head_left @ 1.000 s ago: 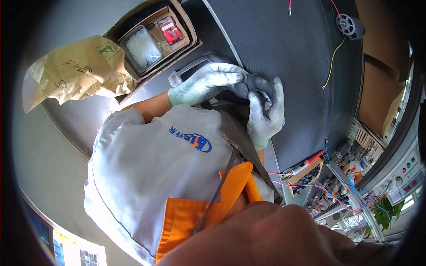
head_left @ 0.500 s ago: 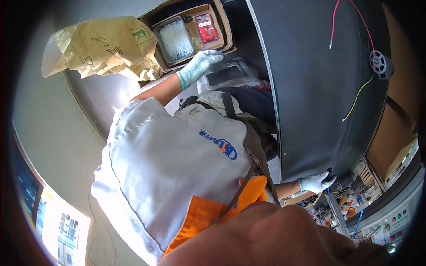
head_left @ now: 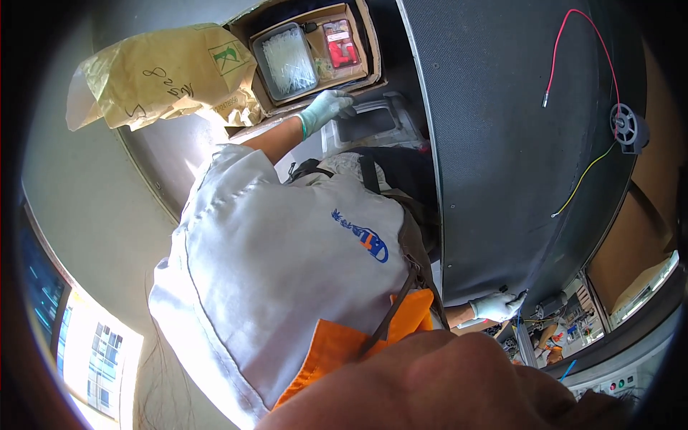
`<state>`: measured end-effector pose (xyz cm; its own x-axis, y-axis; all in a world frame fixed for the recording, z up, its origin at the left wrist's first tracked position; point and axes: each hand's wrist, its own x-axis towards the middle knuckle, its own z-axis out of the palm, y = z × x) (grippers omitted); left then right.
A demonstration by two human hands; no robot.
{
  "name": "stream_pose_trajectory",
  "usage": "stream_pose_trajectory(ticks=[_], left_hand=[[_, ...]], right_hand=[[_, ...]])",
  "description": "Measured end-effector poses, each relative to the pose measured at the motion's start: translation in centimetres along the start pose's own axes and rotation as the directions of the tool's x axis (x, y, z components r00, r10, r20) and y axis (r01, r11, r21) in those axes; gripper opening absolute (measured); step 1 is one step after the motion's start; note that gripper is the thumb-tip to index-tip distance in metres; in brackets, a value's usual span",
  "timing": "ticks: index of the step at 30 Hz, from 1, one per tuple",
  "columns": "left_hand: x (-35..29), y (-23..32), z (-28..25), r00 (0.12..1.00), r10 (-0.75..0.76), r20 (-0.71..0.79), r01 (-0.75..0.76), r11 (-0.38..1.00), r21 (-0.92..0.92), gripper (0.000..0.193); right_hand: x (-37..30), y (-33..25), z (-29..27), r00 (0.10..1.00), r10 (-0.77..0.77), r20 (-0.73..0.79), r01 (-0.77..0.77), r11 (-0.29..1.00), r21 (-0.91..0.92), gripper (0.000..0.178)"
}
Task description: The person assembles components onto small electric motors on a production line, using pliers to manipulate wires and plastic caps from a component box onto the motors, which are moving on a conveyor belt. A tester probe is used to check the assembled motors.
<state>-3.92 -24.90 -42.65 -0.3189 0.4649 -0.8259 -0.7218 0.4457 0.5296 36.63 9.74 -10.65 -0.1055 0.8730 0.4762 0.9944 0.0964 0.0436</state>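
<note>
My left hand, in a white glove with a green cuff, is beside the cardboard box and over a clear plastic container. Its fingers reach out, loosely bent, with nothing visible in them. At the lower right, my gloved right hand rests at the edge of a dark work surface. Its fingers stretch outward, close to a small black piece; no held item shows. Farther along that surface sits a grey round motor-like part with a red wire and a yellow-green wire.
The cardboard box holds a tray of thin white strips and a red-filled packet. A crumpled brown paper bag lies left of it. Beyond my right hand are mixed parts and a panel with buttons.
My left hand has dropped slightly lower beside the box. My right hand has shifted a little left and down. The motor-like part and its wires appear farther right as the view shifts.
</note>
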Motion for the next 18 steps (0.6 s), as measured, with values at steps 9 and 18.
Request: stream_pose_trajectory(ticks=[9,18], left_hand=[[-0.2,-1.2,1.7,1.000,0.017,0.016,-0.017,1.000,-0.014,0.026],[-0.9,-0.1,2.4,0.999,0.012,0.031,-0.014,0.998,0.065,0.032]], right_hand=[[0.2,-10.4,0.8,0.928,-0.368,0.059,0.350,0.914,0.204,0.032],[0.8,-5.4,3.7,0.936,-0.344,0.073,0.308,0.902,0.304,0.036]])
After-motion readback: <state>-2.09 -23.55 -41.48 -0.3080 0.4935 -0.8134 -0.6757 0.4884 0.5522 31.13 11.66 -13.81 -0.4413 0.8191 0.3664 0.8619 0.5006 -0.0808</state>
